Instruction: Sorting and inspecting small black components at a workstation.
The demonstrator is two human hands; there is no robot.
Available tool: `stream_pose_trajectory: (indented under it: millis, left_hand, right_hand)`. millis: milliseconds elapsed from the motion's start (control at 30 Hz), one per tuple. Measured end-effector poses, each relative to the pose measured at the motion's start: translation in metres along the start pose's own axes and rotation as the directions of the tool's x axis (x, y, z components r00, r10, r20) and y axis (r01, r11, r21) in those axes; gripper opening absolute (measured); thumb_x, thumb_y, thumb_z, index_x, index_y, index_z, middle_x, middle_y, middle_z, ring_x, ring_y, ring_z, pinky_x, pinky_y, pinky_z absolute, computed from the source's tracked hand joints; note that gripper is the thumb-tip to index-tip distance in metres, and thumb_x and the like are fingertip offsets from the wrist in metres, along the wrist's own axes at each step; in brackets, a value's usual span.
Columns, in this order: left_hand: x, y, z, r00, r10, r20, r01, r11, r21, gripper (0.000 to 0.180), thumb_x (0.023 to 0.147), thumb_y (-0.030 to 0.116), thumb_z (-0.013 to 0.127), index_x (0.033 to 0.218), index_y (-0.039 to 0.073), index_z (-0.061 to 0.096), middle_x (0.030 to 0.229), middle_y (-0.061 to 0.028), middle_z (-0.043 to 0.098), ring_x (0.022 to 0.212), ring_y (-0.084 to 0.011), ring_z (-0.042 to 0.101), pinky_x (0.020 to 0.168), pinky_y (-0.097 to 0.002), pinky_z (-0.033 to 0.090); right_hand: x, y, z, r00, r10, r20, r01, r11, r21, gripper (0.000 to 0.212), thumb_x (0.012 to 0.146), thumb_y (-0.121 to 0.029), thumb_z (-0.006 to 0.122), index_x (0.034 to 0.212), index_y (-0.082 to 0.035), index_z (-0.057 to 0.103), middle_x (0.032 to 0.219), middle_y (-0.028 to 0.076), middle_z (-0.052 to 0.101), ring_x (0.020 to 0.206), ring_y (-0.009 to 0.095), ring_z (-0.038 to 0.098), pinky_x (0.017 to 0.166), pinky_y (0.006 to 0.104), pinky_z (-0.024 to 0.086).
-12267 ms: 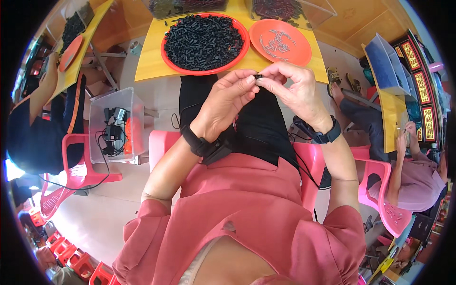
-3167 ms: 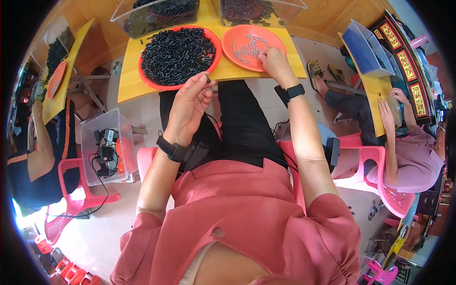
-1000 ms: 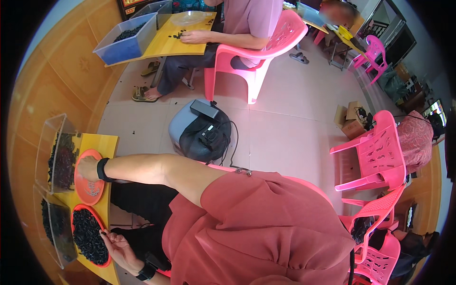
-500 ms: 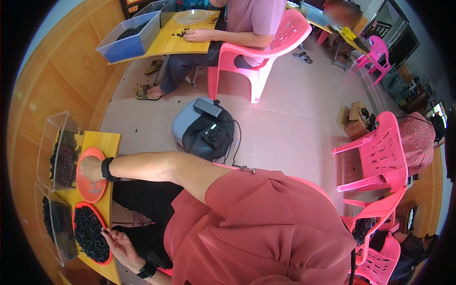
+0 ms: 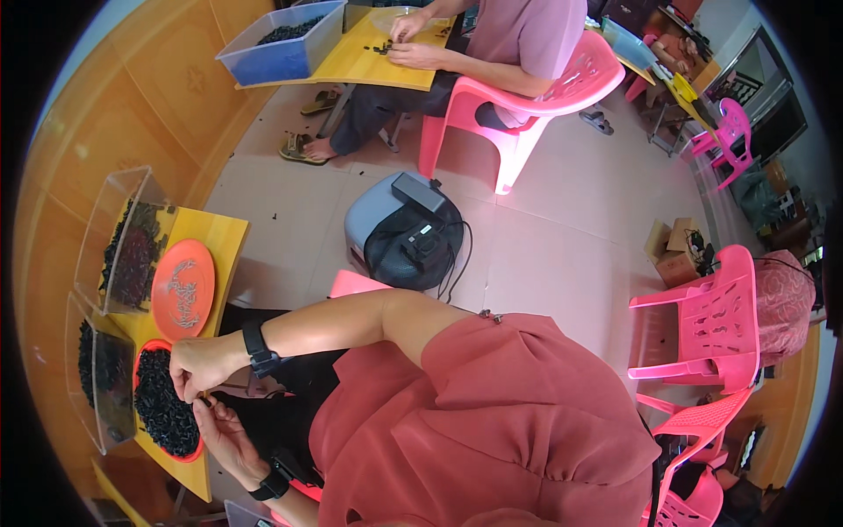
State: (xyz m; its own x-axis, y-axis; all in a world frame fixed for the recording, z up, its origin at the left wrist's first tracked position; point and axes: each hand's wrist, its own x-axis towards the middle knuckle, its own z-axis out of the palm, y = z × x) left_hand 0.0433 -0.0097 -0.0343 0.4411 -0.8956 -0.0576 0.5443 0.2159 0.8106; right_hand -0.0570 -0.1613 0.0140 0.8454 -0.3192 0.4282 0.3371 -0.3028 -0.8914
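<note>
My left hand (image 5: 230,439) is closed in a pinch on a small black piece (image 5: 206,401), beside the edge of a red tray (image 5: 193,456) heaped with small black pieces (image 5: 162,408). Over that heap's near edge, my right hand (image 5: 209,360) has its fingers pressed together close to my left fingertips. Whatever it pinches is too small to make out. Farther along the yellow table (image 5: 230,230), beyond my right hand, lies an orange plate (image 5: 204,263) with thin silvery bits (image 5: 183,294) scattered on it.
Two clear bins (image 5: 112,283) of dark pieces stand against the wooden wall. A blue-grey case with a black bag (image 5: 408,230) sits on the floor. Across from me, a person (image 5: 518,39) in a pink chair (image 5: 500,110) works at another yellow table. Pink chairs (image 5: 702,325) stand at right.
My right hand has left the orange plate and come to my left fingertips beside the black pieces. The whole view has shifted a little. The other person's two hands are now together over their table.
</note>
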Motion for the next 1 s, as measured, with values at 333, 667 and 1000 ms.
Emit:
stream_pose_trajectory:
  millis: [333, 667, 1000]
  left_hand:
    - [-0.004, 0.001, 0.002, 1.0, 0.01, -0.028, -0.012, 0.999, -0.041, 0.024, 0.096, 0.021, 0.052, 0.109, 0.001, 0.053, 0.087, -0.0034, 0.057, 0.07, -0.0092, 0.047, 0.064, -0.0214, 0.041]
    - [-0.005, 0.006, 0.0, 0.999, -0.045, 0.028, 0.048, 0.99, -0.131, 0.022, 0.098, 0.017, 0.048, 0.111, 0.001, 0.05, 0.091, -0.0045, 0.055, 0.072, -0.0098, 0.046, 0.066, -0.023, 0.04]
    - [-0.003, 0.009, -0.002, 0.981, -0.074, 0.178, 0.118, 0.961, -0.251, 0.024, 0.099, 0.016, 0.045, 0.117, 0.001, 0.046, 0.097, -0.0066, 0.053, 0.072, -0.0113, 0.045, 0.068, -0.024, 0.041]
  right_hand:
    - [-0.002, 0.011, -0.001, 0.999, 0.018, -0.036, -0.017, 0.999, 0.034, 0.012, 0.071, -0.005, 0.069, 0.079, 0.003, 0.07, 0.073, 0.012, 0.069, 0.069, 0.017, 0.067, 0.064, 0.0294, 0.052]
    - [0.001, -0.004, -0.014, 0.98, -0.137, 0.145, 0.148, 0.987, -0.065, 0.012, 0.071, -0.007, 0.068, 0.081, 0.0, 0.071, 0.076, 0.011, 0.069, 0.071, 0.02, 0.067, 0.065, 0.0302, 0.05]
    - [0.002, -0.01, -0.012, 0.936, -0.316, 0.152, 0.34, 0.925, -0.17, 0.011, 0.072, -0.012, 0.067, 0.078, -0.003, 0.07, 0.074, 0.01, 0.066, 0.075, 0.025, 0.063, 0.068, 0.0347, 0.048]
